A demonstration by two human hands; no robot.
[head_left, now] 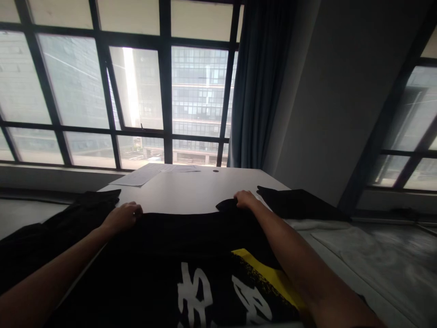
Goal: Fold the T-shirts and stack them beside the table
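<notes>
A black garment (170, 241) with white lettering and a yellow patch lies spread over the near part of a white table (205, 189). At its far left corner, my left hand (123, 216) has its fingers closed on the cloth. My right hand (245, 199) pinches the fabric near the far right corner, where a dark flap sticks out to the left of the fingers. The lower part of the garment runs out of view at the bottom.
Papers (136, 176) lie at the table's far left. Dark cloth (68, 221) is on the left, and another black cloth piece (297, 202) on the right. Pale sheeting (375, 255) covers the right side. Windows and a dark curtain (256, 91) stand behind.
</notes>
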